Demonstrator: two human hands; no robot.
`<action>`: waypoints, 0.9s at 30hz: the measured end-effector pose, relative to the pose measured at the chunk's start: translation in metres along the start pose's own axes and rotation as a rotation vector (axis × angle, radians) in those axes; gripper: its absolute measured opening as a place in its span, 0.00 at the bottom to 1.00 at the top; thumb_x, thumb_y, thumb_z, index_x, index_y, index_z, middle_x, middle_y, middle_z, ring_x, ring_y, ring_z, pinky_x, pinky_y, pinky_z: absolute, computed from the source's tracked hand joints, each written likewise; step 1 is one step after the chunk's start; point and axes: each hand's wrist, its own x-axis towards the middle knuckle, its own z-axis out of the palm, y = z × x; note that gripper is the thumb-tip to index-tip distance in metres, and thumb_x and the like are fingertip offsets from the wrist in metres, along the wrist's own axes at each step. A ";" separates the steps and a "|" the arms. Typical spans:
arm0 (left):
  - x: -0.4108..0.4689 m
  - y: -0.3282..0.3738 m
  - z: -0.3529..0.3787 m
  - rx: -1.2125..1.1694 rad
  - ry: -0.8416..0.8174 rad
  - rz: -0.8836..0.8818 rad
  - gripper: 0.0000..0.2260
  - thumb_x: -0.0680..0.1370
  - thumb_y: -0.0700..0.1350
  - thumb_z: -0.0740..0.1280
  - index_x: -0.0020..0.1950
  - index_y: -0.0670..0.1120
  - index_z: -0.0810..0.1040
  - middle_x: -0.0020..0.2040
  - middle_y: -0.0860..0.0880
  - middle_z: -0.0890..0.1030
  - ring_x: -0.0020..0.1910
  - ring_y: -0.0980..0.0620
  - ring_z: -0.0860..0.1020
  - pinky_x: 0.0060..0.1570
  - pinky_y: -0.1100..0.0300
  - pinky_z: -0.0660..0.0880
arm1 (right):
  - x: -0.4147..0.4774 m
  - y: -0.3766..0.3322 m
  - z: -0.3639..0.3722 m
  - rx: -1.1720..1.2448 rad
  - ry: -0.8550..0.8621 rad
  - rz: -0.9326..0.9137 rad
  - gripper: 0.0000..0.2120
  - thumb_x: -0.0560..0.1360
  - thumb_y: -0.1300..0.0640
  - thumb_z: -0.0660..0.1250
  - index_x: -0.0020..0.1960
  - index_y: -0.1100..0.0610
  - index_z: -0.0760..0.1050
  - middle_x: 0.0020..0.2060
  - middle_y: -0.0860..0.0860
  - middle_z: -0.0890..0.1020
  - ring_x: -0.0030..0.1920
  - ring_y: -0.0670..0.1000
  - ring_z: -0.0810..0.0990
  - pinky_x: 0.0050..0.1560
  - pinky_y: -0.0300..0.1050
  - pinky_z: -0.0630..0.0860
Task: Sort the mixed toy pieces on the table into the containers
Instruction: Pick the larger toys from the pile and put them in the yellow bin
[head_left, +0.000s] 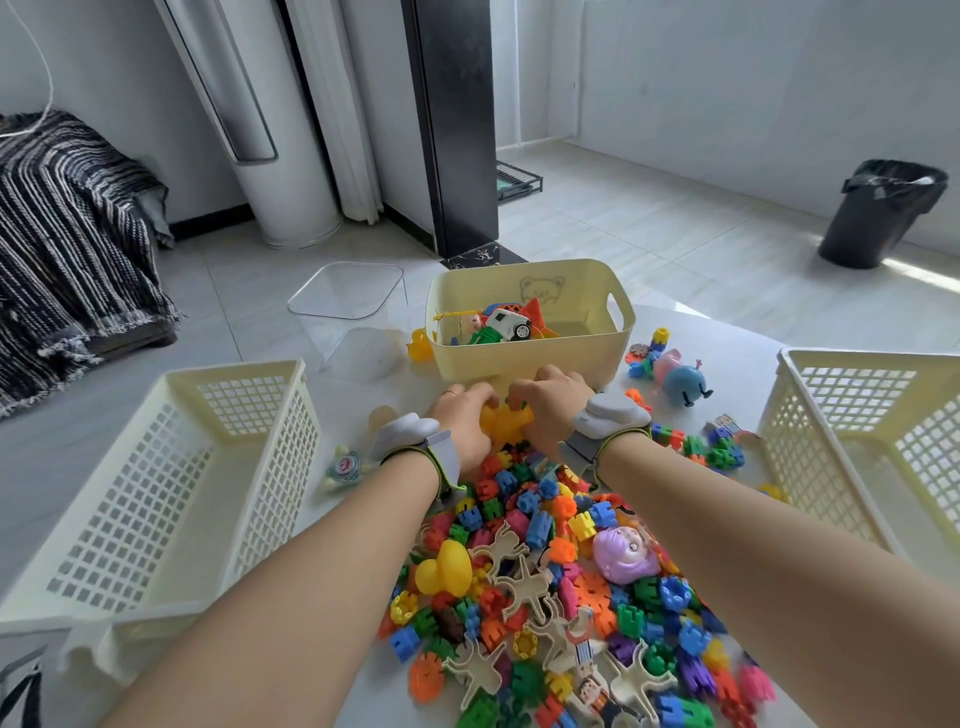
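Observation:
A heap of colourful interlocking toy pieces (550, 587) covers the white table (343, 499) near me, mixed with wooden figure cut-outs, a yellow rubber duck (441, 569) and a purple doll face (623, 553). Just before the yellow tub (524, 358), my left hand (465, 415) and my right hand (550, 402) both grip a yellow toy (506, 423) from either side. The tub holds a toy car and other toys.
Two cream lattice baskets stand left (171, 478) and right (857, 441) of the heap. A clear plastic box (348, 306) and a small yellow duck (420, 345) sit behind. A blue round figure (685, 384) and loose blocks lie at the right. A black bin (883, 213) stands on the floor.

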 end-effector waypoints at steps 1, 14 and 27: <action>-0.001 0.001 -0.001 -0.007 0.015 0.005 0.19 0.74 0.39 0.66 0.63 0.52 0.70 0.64 0.45 0.70 0.58 0.43 0.73 0.51 0.58 0.70 | -0.001 0.000 0.001 0.005 0.021 -0.002 0.18 0.71 0.60 0.64 0.59 0.48 0.70 0.54 0.55 0.70 0.53 0.60 0.70 0.52 0.51 0.73; -0.006 0.018 -0.043 -0.093 0.163 0.156 0.19 0.75 0.42 0.66 0.65 0.50 0.70 0.66 0.46 0.69 0.61 0.44 0.70 0.52 0.63 0.64 | -0.015 0.005 -0.027 0.106 0.405 0.049 0.12 0.74 0.59 0.64 0.56 0.50 0.73 0.57 0.54 0.71 0.56 0.60 0.70 0.45 0.45 0.69; 0.048 0.042 -0.074 -0.103 0.309 0.119 0.22 0.76 0.38 0.62 0.68 0.52 0.69 0.66 0.45 0.70 0.63 0.43 0.69 0.59 0.58 0.66 | 0.012 0.027 -0.061 0.165 0.570 0.146 0.13 0.75 0.58 0.65 0.60 0.52 0.74 0.57 0.55 0.73 0.56 0.59 0.70 0.47 0.42 0.62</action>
